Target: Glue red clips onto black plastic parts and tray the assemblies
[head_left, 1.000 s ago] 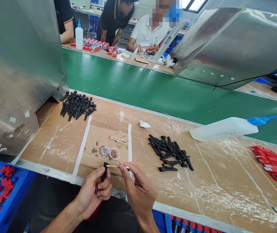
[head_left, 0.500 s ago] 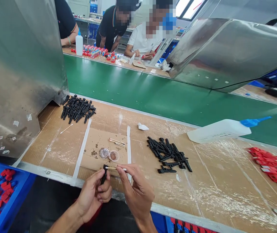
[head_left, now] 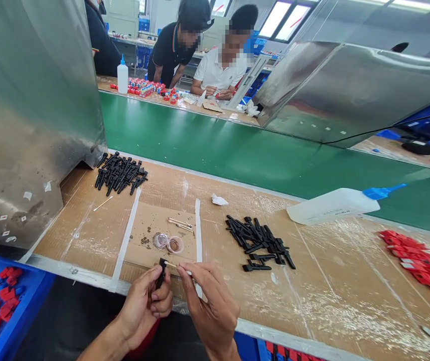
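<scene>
- Black plastic part (head_left: 161, 271) sits upright in our left hand (head_left: 144, 306), fingers closed around its lower end so the top stays exposed at the table's near edge.
- Our right hand (head_left: 210, 306) pinches a cotton swab (head_left: 177, 267) between thumb and fingertips, its tip touching the part's top.
- Two small clear dishes (head_left: 167, 243) lie just beyond on the cardboard mat (head_left: 150, 220), near enough for dipping, we judge.
- Spare swabs (head_left: 180, 223) rest behind the dishes.
- One pile of black parts (head_left: 259, 241) lies to the right, another pile (head_left: 120, 172) far left; we judge they keep two batches apart.
- A white squeeze bottle (head_left: 331, 204) lies on its side beside the green conveyor (head_left: 207, 140).
</scene>
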